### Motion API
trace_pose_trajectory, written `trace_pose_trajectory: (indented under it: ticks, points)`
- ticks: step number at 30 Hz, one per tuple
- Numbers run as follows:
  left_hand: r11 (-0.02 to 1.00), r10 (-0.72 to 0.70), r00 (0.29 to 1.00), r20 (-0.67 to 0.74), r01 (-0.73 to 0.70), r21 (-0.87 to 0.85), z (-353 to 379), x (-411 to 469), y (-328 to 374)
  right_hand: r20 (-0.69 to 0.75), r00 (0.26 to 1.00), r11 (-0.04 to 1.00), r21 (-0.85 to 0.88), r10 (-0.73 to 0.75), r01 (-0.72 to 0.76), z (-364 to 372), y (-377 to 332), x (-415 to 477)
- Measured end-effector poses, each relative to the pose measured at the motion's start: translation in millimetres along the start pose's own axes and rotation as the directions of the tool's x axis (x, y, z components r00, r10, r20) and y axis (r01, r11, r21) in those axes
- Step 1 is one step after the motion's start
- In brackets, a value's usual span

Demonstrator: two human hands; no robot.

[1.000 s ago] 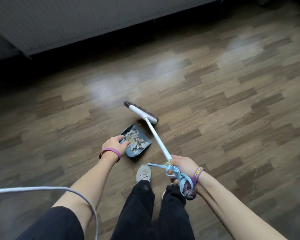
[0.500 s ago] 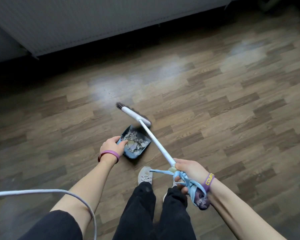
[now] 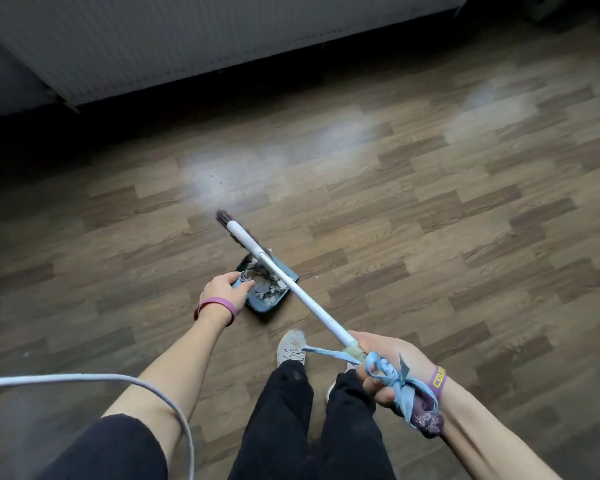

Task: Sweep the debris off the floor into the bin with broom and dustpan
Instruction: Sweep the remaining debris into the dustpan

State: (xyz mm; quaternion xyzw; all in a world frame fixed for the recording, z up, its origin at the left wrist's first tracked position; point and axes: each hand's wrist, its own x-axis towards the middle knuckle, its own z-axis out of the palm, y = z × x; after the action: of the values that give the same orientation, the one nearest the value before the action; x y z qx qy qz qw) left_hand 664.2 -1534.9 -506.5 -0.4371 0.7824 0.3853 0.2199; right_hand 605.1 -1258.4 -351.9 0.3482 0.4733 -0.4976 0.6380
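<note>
Left grip (image 3: 222,289) is clamping the dustpan (image 3: 289,273), right grip (image 3: 385,365) the broom (image 3: 303,296). Pressing the lip flat while brushing debris (image 3: 265,289) inward is probably serving best.

The left hand (image 3: 222,291) holds the dustpan (image 3: 289,273) by its handle. The dustpan sits on the floor (image 3: 430,220) just right of that hand, with debris (image 3: 265,289) in it. The right hand (image 3: 385,368) grips the near end of the broom (image 3: 312,306), whose shaft runs forward and leftward from it, crossing over the dustpan's right side. The broom head (image 3: 234,228) lies beyond the dustpan, ahead of the left hand. A ribbon (image 3: 392,375) is tied to the shaft at the right hand. A shoe (image 3: 291,346) stands between the hands, behind the dustpan. A radiator (image 3: 187,39) stands well ahead of both hands. A cable (image 3: 118,379) crosses the arm behind the left hand.
</note>
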Motion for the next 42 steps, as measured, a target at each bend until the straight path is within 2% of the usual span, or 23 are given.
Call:
trace_pose_trajectory:
  ticks: [4, 10, 15, 19, 22, 24, 28, 32, 34, 38, 42]
  points:
    - [0.996, 0.058, 0.998, -0.006, -0.057, 0.068, -3, -8, 6, -0.059, 0.99, 0.99, -0.075, -0.128, 0.123, 0, 5, -13]
    - [0.951, 0.152, 0.982, 0.116, -0.177, 0.253, -3, -13, 18, -0.191, 0.945, 0.951, -0.213, -0.265, 0.224, -7, 1, -1]
    - [0.891, 0.188, 0.967, 0.174, -0.242, 0.384, 18, -17, 26, -0.273, 0.938, 0.971, -0.166, -0.214, 0.173, -10, 9, 14]
    - [0.871, 0.212, 0.963, 0.164, -0.263, 0.416, 30, -22, 27, -0.216, 0.972, 0.996, -0.022, -0.089, 0.086, -1, 37, 9]
    - [0.876, 0.204, 0.967, 0.155, -0.251, 0.412, 27, -22, 27, -0.103, 0.995, 0.991, 0.132, 0.019, -0.005, 1, 38, -6]
    - [0.885, 0.188, 0.97, 0.153, -0.235, 0.403, 21, -23, 25, -0.079, 0.996, 0.988, 0.146, 0.053, -0.041, 3, 36, -17]
    - [0.934, 0.143, 0.984, 0.11, -0.171, 0.315, 6, -28, 15, -0.052, 0.995, 0.995, -0.061, -0.081, 0.078, 19, 35, -27]
    - [0.986, 0.051, 0.998, 0.04, -0.056, 0.155, -7, -26, 3, -0.148, 0.955, 0.92, -0.341, -0.257, 0.194, 26, 10, -10]
    - [0.989, 0.028, 0.999, 0.045, -0.034, 0.145, -11, -23, -3, -0.183, 0.942, 0.903, -0.382, -0.281, 0.195, 31, 1, 6]
    - [0.991, 0.009, 0.998, 0.056, -0.017, 0.132, -14, -16, -11, -0.217, 0.958, 0.968, -0.205, -0.187, 0.142, 38, 6, 30]
    - [0.989, 0.008, 0.999, 0.037, -0.013, 0.148, -16, -12, -15, -0.135, 0.989, 0.998, -0.041, -0.053, 0.048, 33, 23, 26]
